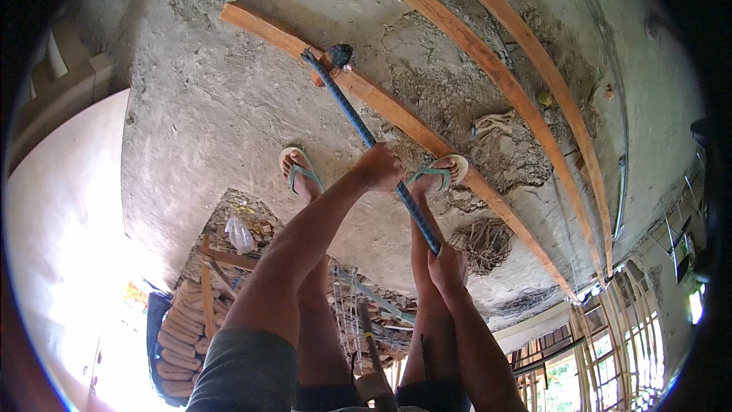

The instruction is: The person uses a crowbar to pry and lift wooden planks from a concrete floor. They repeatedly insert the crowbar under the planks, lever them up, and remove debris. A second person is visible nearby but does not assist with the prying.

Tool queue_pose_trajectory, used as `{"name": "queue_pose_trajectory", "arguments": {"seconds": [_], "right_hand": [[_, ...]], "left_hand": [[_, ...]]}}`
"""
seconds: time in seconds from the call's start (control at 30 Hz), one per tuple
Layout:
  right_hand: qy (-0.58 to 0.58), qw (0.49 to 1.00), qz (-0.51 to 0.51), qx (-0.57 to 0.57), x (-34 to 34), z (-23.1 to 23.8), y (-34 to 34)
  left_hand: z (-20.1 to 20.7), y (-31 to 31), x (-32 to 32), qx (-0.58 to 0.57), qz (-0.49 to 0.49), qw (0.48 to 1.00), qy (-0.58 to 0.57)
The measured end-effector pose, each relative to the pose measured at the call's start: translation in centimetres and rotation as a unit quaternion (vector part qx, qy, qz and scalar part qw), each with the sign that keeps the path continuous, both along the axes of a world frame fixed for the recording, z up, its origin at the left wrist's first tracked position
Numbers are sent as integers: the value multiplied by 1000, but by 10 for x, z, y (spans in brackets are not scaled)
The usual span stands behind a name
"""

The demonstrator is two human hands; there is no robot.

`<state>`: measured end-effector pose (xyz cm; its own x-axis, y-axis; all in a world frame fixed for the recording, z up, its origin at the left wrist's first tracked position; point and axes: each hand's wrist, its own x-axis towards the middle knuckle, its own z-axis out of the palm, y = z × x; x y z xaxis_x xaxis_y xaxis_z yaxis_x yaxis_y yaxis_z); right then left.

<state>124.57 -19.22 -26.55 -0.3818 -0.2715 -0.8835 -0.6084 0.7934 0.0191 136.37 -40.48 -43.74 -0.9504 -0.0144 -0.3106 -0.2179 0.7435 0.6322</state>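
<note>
Both my hands grip a long blue ribbed bar (348, 110), which slants from the far left down toward my legs. My left hand (381, 166) is closed round its middle. Nearer to me, my right hand (448, 265) is wrapped about the lower end. The bar's dark far tip lies at a long wooden beam (400, 120) on the floor. Beside that tip are a dark lump (340, 55) and a reddish-brown piece (319, 76), whose kinds I cannot make out. Whether the tip touches the beam is hard to see.
Two more wooden beams (488, 57) lie to the right. Broken concrete, a pale cloth-like scrap (494, 123) and a tangle of brown strands (484, 246) are around them. My sandalled feet stand by the near beam. Stacked sacks (179, 343) and a plastic bag (239, 235) are at lower left.
</note>
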Motion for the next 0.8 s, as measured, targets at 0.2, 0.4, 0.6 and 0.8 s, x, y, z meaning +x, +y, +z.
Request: {"name": "queue_pose_trajectory", "arguments": {"seconds": [0.2,0.4,0.6,0.8], "right_hand": [[-10,1000,9,26,-36,17,-25],[-24,999,9,41,-32,-7,-12],[13,999,35,20,-41,-42,18],[15,998,58,8,-69,-145,74]], "left_hand": [[13,-11,-26,-6,-28,997,-67],[1,-4,-28,-15,-93,985,-141],[-30,22,-26,-46,-22,996,-68],[-69,48,-49,-129,74,989,-6]]}}
